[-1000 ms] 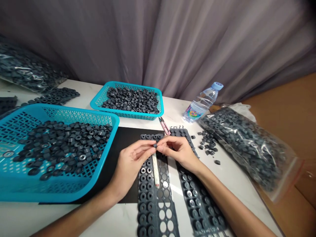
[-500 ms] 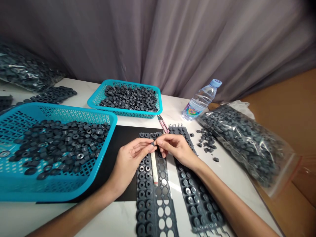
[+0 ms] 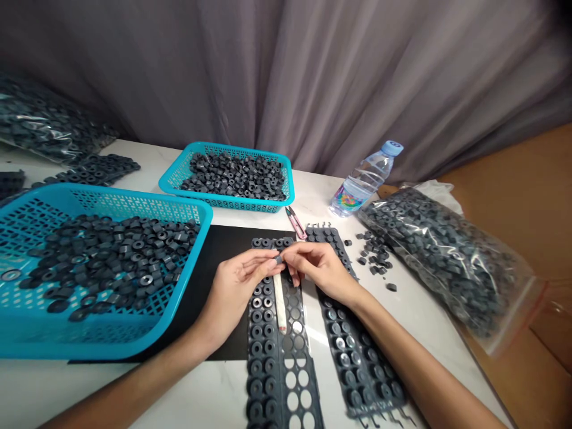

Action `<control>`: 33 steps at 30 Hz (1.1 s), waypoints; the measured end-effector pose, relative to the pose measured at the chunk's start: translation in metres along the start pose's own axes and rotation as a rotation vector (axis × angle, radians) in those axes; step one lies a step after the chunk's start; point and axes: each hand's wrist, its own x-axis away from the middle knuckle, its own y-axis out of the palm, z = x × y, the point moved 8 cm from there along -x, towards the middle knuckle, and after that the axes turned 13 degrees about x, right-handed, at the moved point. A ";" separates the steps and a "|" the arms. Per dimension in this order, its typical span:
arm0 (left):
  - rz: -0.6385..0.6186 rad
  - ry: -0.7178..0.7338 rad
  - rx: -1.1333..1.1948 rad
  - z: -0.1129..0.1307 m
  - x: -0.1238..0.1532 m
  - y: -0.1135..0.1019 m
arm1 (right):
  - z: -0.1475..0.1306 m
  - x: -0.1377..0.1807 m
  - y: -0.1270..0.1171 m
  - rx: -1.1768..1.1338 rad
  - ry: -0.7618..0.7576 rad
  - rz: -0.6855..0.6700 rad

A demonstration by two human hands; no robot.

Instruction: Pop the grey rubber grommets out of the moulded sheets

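Note:
Between the fingertips of both hands is a small dark rubber ring (image 3: 279, 260), partly covered by the fingers. My left hand (image 3: 239, 280) pinches it from the left and my right hand (image 3: 319, 267) from the right. Below them lies a moulded rubber sheet (image 3: 269, 348), with rings still in its left rows and open round holes in its right rows. A pale wrapped stick (image 3: 279, 304) rests lengthwise on that sheet, its upper end under the fingers. Beneath my right forearm is a second moulded sheet (image 3: 351, 357) full of round pieces.
A large blue basket (image 3: 203, 238) of rings stands left, a smaller blue basket (image 3: 223, 205) behind. Pink thread snips (image 3: 295, 225), a water bottle (image 3: 364, 179), loose rings (image 3: 375, 253) and a filled plastic bag (image 3: 447, 256) lie right. Another bag (image 3: 49, 122) sits far left.
The ring shows a little more between the fingertips, slightly turned. Both hands stay almost in place; the view has shifted slightly.

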 end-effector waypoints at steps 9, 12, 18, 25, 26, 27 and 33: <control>0.002 0.001 0.002 -0.001 0.000 0.000 | -0.001 0.000 -0.001 0.016 -0.005 0.014; 0.000 -0.001 -0.001 -0.004 -0.001 -0.001 | -0.001 0.000 0.000 0.021 -0.002 0.011; -0.003 0.002 -0.009 -0.003 0.000 0.000 | -0.003 0.000 -0.001 0.031 -0.002 0.019; 0.000 0.024 -0.016 -0.002 0.002 0.001 | -0.003 0.001 -0.001 0.049 0.006 0.022; 0.000 0.027 -0.025 -0.002 0.003 0.001 | -0.003 0.001 -0.001 0.053 0.004 0.021; -0.001 0.031 -0.033 -0.003 0.003 0.001 | -0.002 0.001 0.000 0.059 0.006 0.020; -0.008 0.056 -0.081 -0.002 0.003 0.002 | -0.001 0.001 0.001 0.099 0.023 0.006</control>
